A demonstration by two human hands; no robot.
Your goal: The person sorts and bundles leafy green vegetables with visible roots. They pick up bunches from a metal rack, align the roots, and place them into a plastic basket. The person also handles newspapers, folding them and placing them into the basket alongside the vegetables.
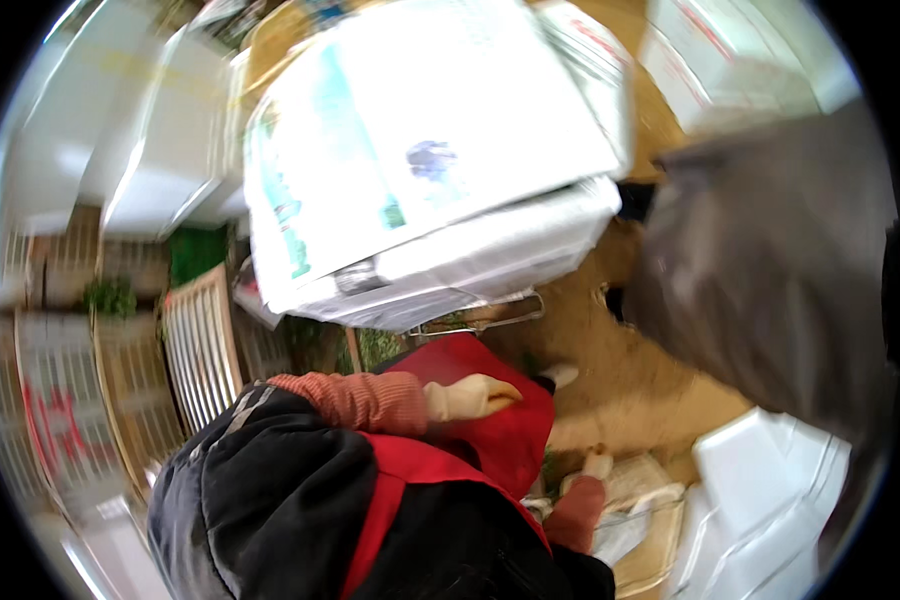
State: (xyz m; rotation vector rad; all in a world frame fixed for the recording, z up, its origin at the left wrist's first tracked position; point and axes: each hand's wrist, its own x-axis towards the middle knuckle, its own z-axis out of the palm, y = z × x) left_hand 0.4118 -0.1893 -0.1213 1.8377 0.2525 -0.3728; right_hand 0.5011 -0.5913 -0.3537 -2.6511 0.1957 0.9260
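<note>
My left hand [471,397] wears a cream glove with tan fingertips and hangs in front of my red apron [506,442]. Its fingers lie together, and no object shows in it. Lower down at my right side, my right hand [598,461], also gloved, is small and blurred. It appears close to a shallow tan container [649,480] with white plastic in it; whether it grips anything is not visible. Before me stands a large white box [487,97] with green and blue print, its top overexposed. A metal wire frame [510,315] shows beneath its near edge.
A large, blurred dark-brown shape [765,277], possibly a person's clothing, fills the right side. White boxes [765,472] stand at lower right, and another white box [720,67] at upper right. Slatted crates [67,382] and white containers [150,142] line the left. The brown floor [607,367] looks wet.
</note>
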